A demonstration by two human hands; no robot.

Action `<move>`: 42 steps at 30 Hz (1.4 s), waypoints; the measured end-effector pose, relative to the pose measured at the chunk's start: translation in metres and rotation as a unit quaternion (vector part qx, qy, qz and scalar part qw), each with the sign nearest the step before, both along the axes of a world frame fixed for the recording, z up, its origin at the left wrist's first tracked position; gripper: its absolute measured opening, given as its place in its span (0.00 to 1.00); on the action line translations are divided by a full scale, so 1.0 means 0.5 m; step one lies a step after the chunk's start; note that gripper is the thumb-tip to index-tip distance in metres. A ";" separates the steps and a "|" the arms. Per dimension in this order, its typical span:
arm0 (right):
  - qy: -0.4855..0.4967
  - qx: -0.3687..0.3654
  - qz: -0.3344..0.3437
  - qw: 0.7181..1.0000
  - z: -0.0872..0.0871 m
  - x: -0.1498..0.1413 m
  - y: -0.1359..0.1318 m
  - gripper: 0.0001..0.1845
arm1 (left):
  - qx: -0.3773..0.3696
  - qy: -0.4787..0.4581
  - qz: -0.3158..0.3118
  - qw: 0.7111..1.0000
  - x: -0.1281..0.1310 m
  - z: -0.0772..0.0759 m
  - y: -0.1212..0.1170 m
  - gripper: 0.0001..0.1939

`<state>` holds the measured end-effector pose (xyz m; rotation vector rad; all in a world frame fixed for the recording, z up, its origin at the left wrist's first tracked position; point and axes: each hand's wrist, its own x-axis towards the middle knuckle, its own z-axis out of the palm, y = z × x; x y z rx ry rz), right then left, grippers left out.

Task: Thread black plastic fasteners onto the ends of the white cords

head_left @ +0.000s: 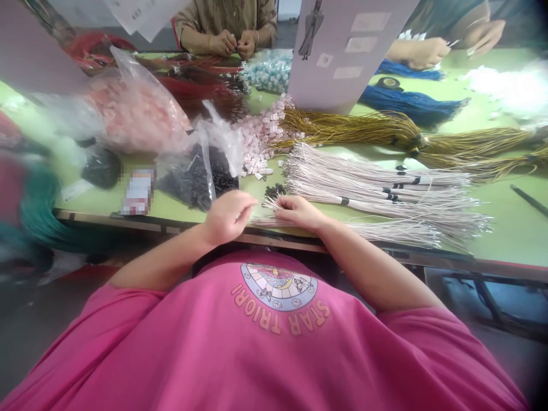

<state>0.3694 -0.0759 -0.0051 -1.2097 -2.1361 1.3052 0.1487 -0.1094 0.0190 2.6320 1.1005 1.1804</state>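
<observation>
My right hand (pixel 302 212) is closed around thin white wires (pixel 269 204), whose ends fan out to the left of its fingers. Just left of them my left hand (pixel 229 217) is closed, thumb against the fingers; what it holds, if anything, is too small or hidden. A few small black connectors (pixel 276 189) lie beyond the right hand's fingertips. Bundles of white wires (pixel 368 197), bound with black tape, stretch across the table to the right. Past the left hand, a clear plastic bag (pixel 184 177) holds many small black parts.
Loose pale pink connectors (pixel 261 137) are heaped behind the hands. Yellow wires (pixel 368 127) lie beyond the white ones. A pixelated phone-like object (pixel 137 192) and green wires (pixel 43 197) are at left. Two people work across the table, beside a lilac divider (pixel 329 74).
</observation>
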 end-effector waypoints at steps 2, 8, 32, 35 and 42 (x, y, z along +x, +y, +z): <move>-0.003 -0.008 0.032 0.999 0.001 0.002 0.001 0.13 | 0.033 0.045 -0.028 0.998 -0.002 -0.022 -0.018 0.09; 0.052 -0.055 -0.024 0.997 -0.010 0.005 0.002 0.12 | 0.093 0.011 -0.017 0.995 -0.014 -0.065 -0.033 0.09; 0.290 -0.222 -0.322 0.873 -0.023 0.004 0.021 0.10 | -0.062 0.286 -0.091 0.952 0.068 -0.064 -0.020 0.13; 0.191 -0.219 -0.209 0.934 -0.010 -0.001 0.024 0.10 | -0.076 0.230 -0.013 0.970 0.025 -0.047 -0.003 0.14; 0.086 -0.183 -0.122 0.972 -0.006 -0.014 0.028 0.10 | -0.110 0.328 0.159 0.925 -0.033 -0.042 0.024 0.09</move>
